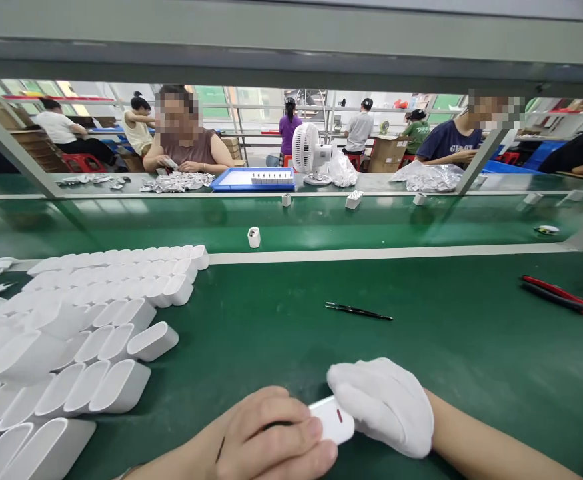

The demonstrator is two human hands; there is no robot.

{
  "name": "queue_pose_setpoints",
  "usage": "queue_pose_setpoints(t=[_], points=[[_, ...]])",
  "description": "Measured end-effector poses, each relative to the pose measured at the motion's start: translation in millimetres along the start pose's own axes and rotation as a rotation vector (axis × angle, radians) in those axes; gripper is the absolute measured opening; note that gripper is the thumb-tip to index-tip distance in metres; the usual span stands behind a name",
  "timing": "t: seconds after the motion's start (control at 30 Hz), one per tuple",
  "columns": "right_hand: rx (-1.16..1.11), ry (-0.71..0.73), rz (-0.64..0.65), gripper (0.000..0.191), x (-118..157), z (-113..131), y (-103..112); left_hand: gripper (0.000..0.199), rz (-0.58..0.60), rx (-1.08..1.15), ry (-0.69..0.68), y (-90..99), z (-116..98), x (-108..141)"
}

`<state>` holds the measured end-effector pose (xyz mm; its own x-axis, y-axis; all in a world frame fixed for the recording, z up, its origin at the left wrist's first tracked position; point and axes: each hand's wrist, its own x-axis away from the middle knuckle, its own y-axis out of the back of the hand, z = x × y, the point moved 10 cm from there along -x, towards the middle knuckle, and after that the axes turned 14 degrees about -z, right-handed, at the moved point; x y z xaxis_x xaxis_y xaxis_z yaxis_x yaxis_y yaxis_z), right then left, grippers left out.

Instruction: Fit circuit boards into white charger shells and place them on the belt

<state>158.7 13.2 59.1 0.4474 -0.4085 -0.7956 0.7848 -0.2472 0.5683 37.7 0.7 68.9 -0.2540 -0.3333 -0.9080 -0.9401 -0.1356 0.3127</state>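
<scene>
At the bottom middle, my left hand point(276, 437) is bare and its fingers are wrapped round a small white plastic housing point(335, 423). The housing has rounded edges and a small dark red slot on its upper face. My right hand point(384, 407), in a white glove, closes on the housing's right end with its fingers together; its thumb is hidden. Beyond the hands, a pair of black tweezers point(359, 311) lies on the green bench top point(271, 320).
Rows of white open-ended oval shells point(121, 387) cover the left side. Red-and-black pliers point(566, 297) lie at the right. A white piece point(254, 237) stands on the green conveyor point(181, 223). A metal frame point(291, 47) crosses overhead. Co-workers sit opposite, near a white fan point(306, 150).
</scene>
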Motion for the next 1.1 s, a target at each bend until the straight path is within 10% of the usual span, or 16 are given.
queue_pose_setpoints(t=[0.33,0.57,0.73,0.93,1.1], points=[[0.075,-0.029,-0.013,0.023,0,-2,0,0.042,-0.055,0.103,0.015,0.8,-5,-11],[-0.240,-0.894,0.140,0.011,26,-56,-44,0.039,0.301,0.530,1.137,-52.1,79,30],[-0.441,-1.072,0.156,0.010,34,-60,-56,0.040,0.210,0.701,1.312,-59.6,82,39],[-0.097,-0.656,0.091,0.033,7,-53,-37,0.050,0.191,0.693,1.491,-56.2,92,50],[-0.073,-0.431,0.131,0.024,-12,-61,-46,0.051,0.414,0.257,1.193,-35.4,97,29]])
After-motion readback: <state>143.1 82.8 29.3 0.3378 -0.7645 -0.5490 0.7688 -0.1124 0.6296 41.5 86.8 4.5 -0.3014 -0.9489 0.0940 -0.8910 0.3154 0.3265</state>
